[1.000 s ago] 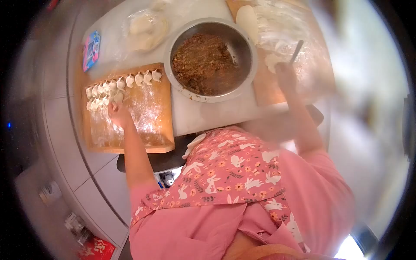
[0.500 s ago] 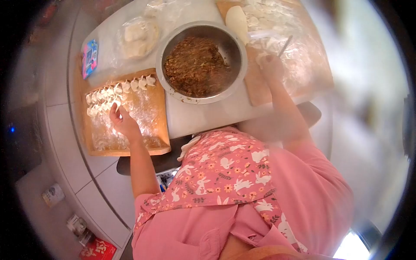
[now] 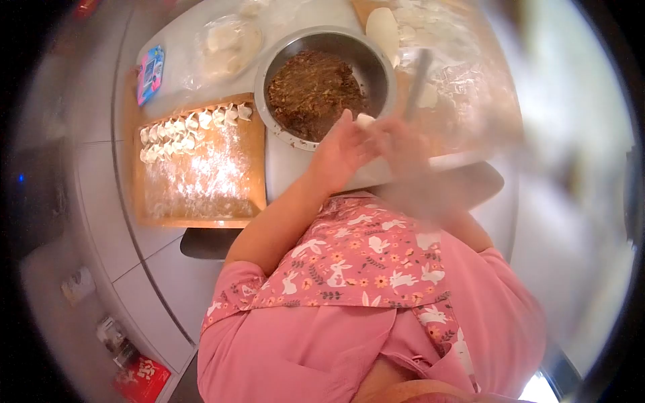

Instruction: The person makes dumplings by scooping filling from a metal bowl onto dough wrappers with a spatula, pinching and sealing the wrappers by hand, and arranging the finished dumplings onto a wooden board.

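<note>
My left hand (image 3: 346, 149) is at the near rim of the metal bowl (image 3: 269, 127), palm up with its fingers apart and bent, beside a small white dough wrapper (image 3: 365, 121). My right hand (image 3: 403, 144), blurred, closes on that wrapper from the right. A thin stick-like utensil (image 3: 418, 84) stands up from my right hand. Brown minced filling (image 3: 312, 91) lies in the bowl. On the wooden tray (image 3: 259, 161) at the left, two rows of white dumplings (image 3: 191, 122) sit along the far side, with flour over the wood.
Right of the bowl lies a floured wooden board (image 3: 470, 127) with dough pieces under plastic film (image 3: 443, 40). A pale oval piece (image 3: 383, 33) leans near the bowl. Wrapped dough (image 3: 225, 43) and a blue-pink packet (image 3: 150, 75) are at the far left.
My left hand has left the dumplings on the tray and moved right to the bowl's near rim. My right hand has come left from the board with the wrapper and utensil, meeting my left hand.
</note>
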The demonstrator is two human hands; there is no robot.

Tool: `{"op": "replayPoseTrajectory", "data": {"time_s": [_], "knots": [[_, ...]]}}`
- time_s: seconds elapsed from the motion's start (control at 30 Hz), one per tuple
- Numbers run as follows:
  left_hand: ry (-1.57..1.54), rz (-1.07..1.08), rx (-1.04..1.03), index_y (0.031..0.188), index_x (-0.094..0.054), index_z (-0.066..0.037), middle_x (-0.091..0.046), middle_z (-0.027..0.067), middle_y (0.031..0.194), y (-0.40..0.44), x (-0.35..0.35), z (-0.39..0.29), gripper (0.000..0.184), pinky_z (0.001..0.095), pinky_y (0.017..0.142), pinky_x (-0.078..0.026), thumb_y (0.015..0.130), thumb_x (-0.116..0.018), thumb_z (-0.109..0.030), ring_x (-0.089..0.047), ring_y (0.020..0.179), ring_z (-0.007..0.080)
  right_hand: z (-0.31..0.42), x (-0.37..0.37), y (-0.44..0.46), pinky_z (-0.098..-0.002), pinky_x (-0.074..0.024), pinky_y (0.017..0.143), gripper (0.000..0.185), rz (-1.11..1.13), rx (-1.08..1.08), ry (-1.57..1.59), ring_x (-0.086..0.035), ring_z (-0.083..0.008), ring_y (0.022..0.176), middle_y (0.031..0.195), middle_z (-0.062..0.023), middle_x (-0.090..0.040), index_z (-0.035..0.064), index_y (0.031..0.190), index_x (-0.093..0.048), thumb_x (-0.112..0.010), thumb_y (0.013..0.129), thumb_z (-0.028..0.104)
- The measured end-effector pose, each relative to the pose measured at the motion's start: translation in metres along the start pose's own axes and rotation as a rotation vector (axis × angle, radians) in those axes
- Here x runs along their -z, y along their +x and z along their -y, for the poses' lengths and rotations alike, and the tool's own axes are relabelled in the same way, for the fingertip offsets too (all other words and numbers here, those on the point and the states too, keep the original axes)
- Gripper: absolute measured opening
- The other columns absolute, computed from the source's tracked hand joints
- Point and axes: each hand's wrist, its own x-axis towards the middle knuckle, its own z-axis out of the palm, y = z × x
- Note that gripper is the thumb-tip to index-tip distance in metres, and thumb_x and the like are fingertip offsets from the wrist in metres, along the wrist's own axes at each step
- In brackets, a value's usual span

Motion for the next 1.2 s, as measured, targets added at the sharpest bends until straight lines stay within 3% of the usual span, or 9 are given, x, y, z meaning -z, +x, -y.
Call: {"op": "replayPoseTrajectory", "data": {"time_s": [0.17, 0.27, 0.37, 0.5, 0.77, 0.97, 1.07, 1.17, 1.2], "knots": [[0.171, -0.035, -0.221, 0.11, -0.051, -0.003, -0.057, 0.0086, 0.106, -0.02, 0.03, 0.001, 0.028, 0.0313, 0.084, -0.046, 0.091, -0.047, -0.022, -0.054, 0.101, 0.0229, 0.017, -0.016, 0.006, -0.0432, -0.0479, 0.061, 0.027, 0.067, 0.404, -0.019, -0.06, -0.0345, 0.069, 0.076, -0.0169, -0.061, 0.0103, 0.112, -0.053, -0.051, 0.087, 0.02], [0.253, -0.213, -0.306, 0.109, -0.053, -0.001, -0.058, 0.0091, 0.103, -0.054, 0.03, 0.002, 0.025, 0.032, 0.084, -0.046, 0.086, -0.053, -0.011, -0.054, 0.1, 0.0229, 0.035, 0.002, 0.027, -0.0453, -0.043, 0.055, 0.047, 0.525, -0.05, -0.218, -0.058, -0.0363, 0.061, 0.065, -0.0194, -0.058, 0.0163, 0.134, -0.028, -0.043, 0.09, 0.014], [0.875, -0.229, -0.49, 0.111, -0.051, 0.0, -0.056, 0.01, 0.106, -0.083, 0.042, -0.004, 0.031, 0.0355, 0.086, -0.045, 0.081, -0.059, -0.006, -0.053, 0.102, 0.0227, 0.018, -0.003, 0.052, -0.0451, -0.0433, 0.057, 0.047, 0.802, -0.116, -0.341, -0.058, -0.0374, 0.065, 0.071, -0.0191, -0.06, 0.0159, 0.133, -0.03, -0.042, 0.088, 0.012], [0.204, -0.029, -0.391, 0.113, -0.049, 0.01, -0.051, 0.0201, 0.118, -0.101, 0.078, -0.013, 0.035, 0.04, 0.092, -0.041, 0.085, -0.048, -0.012, -0.05, 0.11, 0.0282, -0.006, -0.022, 0.07, -0.0417, -0.0476, 0.063, 0.044, 0.677, 0.392, -0.472, -0.061, -0.0317, 0.076, 0.086, -0.0139, -0.062, 0.017, 0.123, -0.048, -0.046, 0.081, 0.006], [-0.038, 0.19, -0.484, 0.11, -0.052, 0.005, -0.057, 0.0188, 0.11, -0.11, 0.107, -0.019, 0.032, 0.0416, 0.091, -0.043, 0.084, -0.05, -0.012, -0.049, 0.111, 0.034, -0.011, -0.024, 0.088, -0.0387, -0.0485, 0.068, 0.033, 0.787, 0.39, -0.561, -0.062, -0.0274, 0.079, 0.09, -0.0102, -0.063, 0.0153, 0.11, -0.06, -0.047, 0.081, 0.01], [-0.229, 0.014, -0.421, 0.111, -0.05, 0.003, -0.053, 0.0192, 0.115, -0.103, 0.097, -0.013, 0.03, 0.0435, 0.09, -0.044, 0.085, -0.047, -0.011, -0.045, 0.116, 0.0339, -0.004, -0.004, 0.084, -0.0381, -0.0466, 0.077, 0.03, 0.932, 0.305, -0.612, -0.06, -0.0279, 0.089, 0.098, -0.0124, -0.063, 0.0095, 0.109, -0.061, -0.046, 0.083, 0.014], [0.217, -0.251, -0.49, 0.114, -0.046, 0.004, -0.052, 0.0183, 0.116, -0.091, 0.086, -0.008, 0.03, 0.0438, 0.09, -0.044, 0.087, -0.045, -0.01, -0.048, 0.112, 0.0327, 0.0, -0.001, 0.078, -0.0374, -0.046, 0.08, 0.029, 0.931, 0.156, -0.482, -0.059, -0.0301, 0.093, 0.101, -0.0146, -0.062, 0.0064, 0.107, -0.061, -0.047, 0.083, 0.014], [-0.021, -0.396, -0.46, 0.113, -0.045, 0.003, -0.052, 0.0169, 0.114, -0.072, 0.076, -0.006, 0.028, 0.0429, 0.089, -0.044, 0.089, -0.042, -0.011, -0.05, 0.108, 0.0309, 0.004, 0.004, 0.07, -0.0358, -0.0465, 0.08, 0.029, 0.95, -0.172, -0.282, -0.059, -0.0308, 0.093, 0.101, -0.0155, -0.062, 0.0044, 0.107, -0.061, -0.049, 0.082, 0.014], [-0.1, -0.445, -0.449, 0.113, -0.045, 0.003, -0.052, 0.0164, 0.114, -0.067, 0.072, -0.006, 0.028, 0.0427, 0.088, -0.044, 0.089, -0.041, -0.012, -0.051, 0.106, 0.0302, -0.003, 0.003, 0.064, -0.0338, -0.0464, 0.08, 0.029, 0.897, 0.051, -0.204, -0.059, -0.0289, 0.092, 0.099, -0.0152, -0.062, 0.0037, 0.107, -0.061, -0.049, 0.083, 0.015]]}}
